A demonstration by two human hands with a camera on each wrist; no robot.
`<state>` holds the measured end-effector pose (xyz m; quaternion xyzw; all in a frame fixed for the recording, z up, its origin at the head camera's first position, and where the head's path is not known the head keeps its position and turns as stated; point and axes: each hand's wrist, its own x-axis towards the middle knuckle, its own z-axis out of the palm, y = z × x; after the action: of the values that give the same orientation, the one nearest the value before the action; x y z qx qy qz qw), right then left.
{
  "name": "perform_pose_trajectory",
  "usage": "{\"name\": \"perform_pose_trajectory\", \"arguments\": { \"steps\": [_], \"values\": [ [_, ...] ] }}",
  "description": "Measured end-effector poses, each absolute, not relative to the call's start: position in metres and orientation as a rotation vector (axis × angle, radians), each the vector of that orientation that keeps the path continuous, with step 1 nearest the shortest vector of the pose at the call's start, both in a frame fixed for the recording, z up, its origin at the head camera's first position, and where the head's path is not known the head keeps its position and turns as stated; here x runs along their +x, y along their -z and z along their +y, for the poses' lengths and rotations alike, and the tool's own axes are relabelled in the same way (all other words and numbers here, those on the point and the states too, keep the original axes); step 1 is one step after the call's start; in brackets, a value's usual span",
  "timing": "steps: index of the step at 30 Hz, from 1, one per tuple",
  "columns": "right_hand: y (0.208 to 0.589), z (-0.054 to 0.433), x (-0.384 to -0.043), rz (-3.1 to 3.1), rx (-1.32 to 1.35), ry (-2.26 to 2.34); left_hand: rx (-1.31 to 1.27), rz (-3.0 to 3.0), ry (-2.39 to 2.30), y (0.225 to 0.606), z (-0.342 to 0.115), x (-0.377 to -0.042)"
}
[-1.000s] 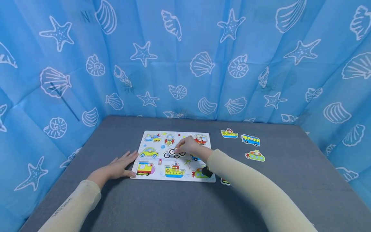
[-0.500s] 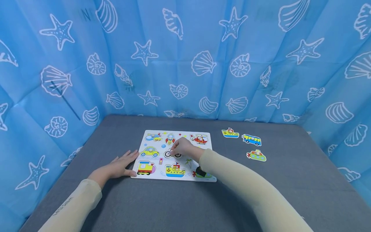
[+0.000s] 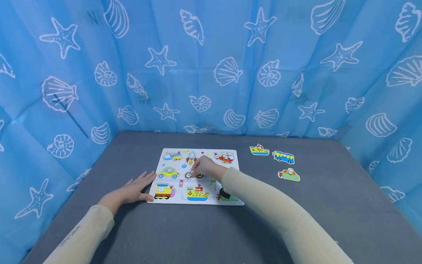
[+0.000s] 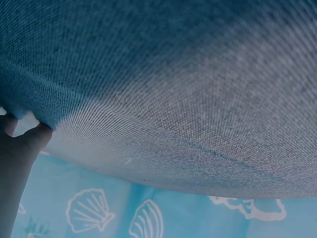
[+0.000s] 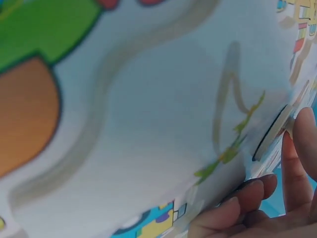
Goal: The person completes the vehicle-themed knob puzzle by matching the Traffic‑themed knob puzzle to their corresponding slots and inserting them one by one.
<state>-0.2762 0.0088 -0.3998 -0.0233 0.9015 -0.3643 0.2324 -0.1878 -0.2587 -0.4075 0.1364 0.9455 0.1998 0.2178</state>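
A white peg-puzzle board point(image 3: 180, 193) printed with vehicles lies on the grey table. My right hand point(image 3: 206, 167) is over its middle, with thumb and forefinger pinching the small knob of a bike puzzle piece point(image 3: 199, 176). The piece lies over the bike place on the board, its two dark wheels showing around the fingertips. In the right wrist view, the edge of this bike puzzle piece point(image 5: 271, 134) shows close against the board. My left hand point(image 3: 133, 189) rests at the board's left edge, fingers extended, the thumb near the lower left corner.
Right of the board lie a ship piece point(image 3: 259, 149), a blue bus piece point(image 3: 283, 157) and a green submarine piece point(image 3: 289, 175). Knobbed plane point(image 3: 172, 156), car point(image 3: 168, 172) and helicopter point(image 3: 224, 157) pieces sit in the board. A blue shell-print curtain point(image 3: 211, 88) closes off the back.
My right hand has moved slightly left and down, bringing the bike puzzle piece from above the printed bike onto its place. The left hand stays at the board's edge.
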Motion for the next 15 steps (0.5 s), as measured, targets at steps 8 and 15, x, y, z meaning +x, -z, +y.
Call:
{"name": "perform_pose_trajectory", "arguments": {
  "steps": [8, 15],
  "values": [
    [0.399, 0.01, -0.274, 2.498, -0.098, 0.981, 0.393, 2.597, -0.582, 0.409, -0.262, -0.189],
    [0.387, 0.03, -0.271, 2.404, -0.11, 1.127, 0.397, 2.595, -0.574, 0.411, -0.263, -0.189]
  ]
}}
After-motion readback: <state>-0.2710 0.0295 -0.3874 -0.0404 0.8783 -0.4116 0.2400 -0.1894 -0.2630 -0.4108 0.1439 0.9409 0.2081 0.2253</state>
